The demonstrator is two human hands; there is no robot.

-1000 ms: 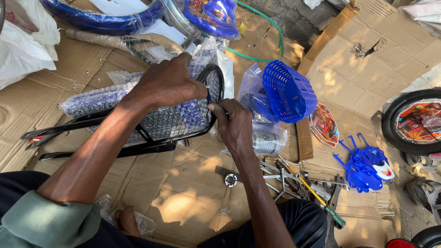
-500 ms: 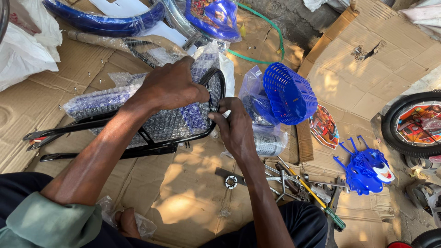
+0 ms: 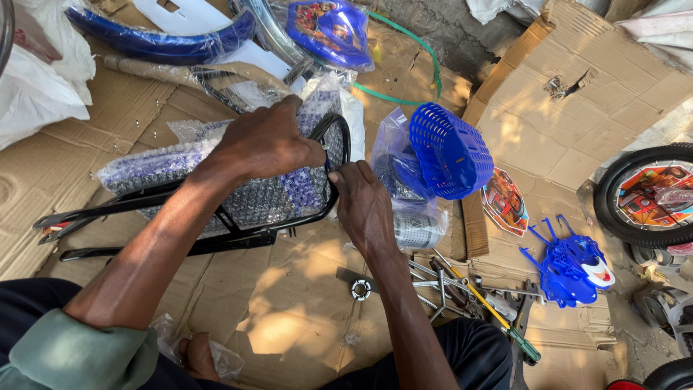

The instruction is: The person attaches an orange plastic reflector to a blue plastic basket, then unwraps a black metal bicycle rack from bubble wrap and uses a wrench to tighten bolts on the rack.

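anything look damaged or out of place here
Nothing looks broken. The cardboard on the ground has a torn hole near its upper right, and tools lie scattered beside the right hand. Both hands, left hand too, grip the wrapped black rack.

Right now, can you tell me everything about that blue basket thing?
The blue basket looks like plastic, with walls made of an open grid of small holes. It lies tipped on its side on the cardboard, its opening facing left, resting against a clear plastic bag. No hand touches it; the right hand is just to its left.
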